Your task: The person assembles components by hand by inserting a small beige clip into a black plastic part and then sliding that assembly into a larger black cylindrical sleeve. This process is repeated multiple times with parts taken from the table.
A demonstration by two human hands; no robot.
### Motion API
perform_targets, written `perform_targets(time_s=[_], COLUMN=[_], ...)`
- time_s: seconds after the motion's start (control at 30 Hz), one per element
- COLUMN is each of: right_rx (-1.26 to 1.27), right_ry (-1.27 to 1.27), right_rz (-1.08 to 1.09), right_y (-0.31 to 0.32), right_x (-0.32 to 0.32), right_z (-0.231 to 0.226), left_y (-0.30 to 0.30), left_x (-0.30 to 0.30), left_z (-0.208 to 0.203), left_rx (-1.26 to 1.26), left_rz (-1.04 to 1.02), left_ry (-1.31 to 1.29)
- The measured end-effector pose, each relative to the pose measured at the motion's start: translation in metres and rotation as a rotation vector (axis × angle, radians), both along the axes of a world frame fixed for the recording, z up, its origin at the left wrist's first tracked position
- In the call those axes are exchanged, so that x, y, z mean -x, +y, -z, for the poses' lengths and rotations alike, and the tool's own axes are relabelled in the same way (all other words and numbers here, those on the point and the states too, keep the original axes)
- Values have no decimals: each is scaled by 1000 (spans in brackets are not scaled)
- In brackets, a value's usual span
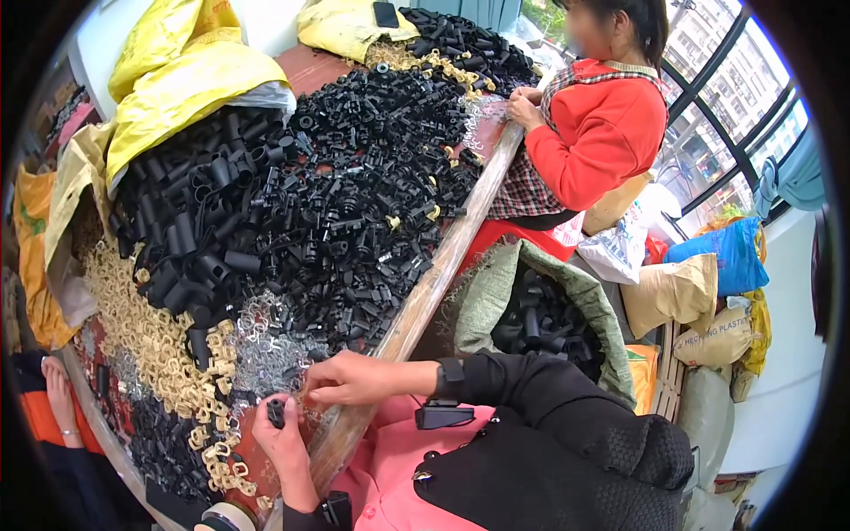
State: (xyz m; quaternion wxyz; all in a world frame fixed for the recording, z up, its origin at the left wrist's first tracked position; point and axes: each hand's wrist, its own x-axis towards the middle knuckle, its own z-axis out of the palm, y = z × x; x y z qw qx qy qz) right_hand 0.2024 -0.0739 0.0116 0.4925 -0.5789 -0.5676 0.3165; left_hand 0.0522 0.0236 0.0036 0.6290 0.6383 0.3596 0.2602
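My left hand (286, 450) is closed around a small black plastic part (276, 412), which sticks up between thumb and fingers above the table's wooden edge. Just beyond it, my right hand (348, 379) has its fingers curled together, pointing left. Whatever its fingertips hold, if anything, is too small to make out. Beside them lies a heap of tiny silvery wire pieces, perhaps springs (274, 358). To its left spreads a pile of cream-coloured plastic rings (164, 341). Small black plastic parts (345, 195) cover much of the table farther off.
Black tubular parts (190, 234) spill from a yellow sack (190, 115). A wooden rim (443, 265) edges the table. An open green sack (482, 305) of black parts stands at right. A co-worker in red (611, 124) works opposite; another person's hand (58, 398) shows at left.
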Motion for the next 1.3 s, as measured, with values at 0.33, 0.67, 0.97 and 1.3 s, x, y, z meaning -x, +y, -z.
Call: perform_targets(time_s=[0.33, 0.67, 0.97, 1.3], right_rx=[358, 471, 363, 121], right_ry=[952, 1162, 990, -26], right_rz=[-162, -270, -254, 76], right_y=[19, 14, 17, 16], right_x=[19, 13, 14, 10], right_z=[17, 18, 22, 5], left_y=[-6, -6, -5, 13], left_x=[5, 5, 2, 7], left_z=[-8, -14, -10, 4], left_rx=[38, -334, -257, -251], left_rz=[-23, 110, 62, -43], left_ry=[-131, 40, 24, 353])
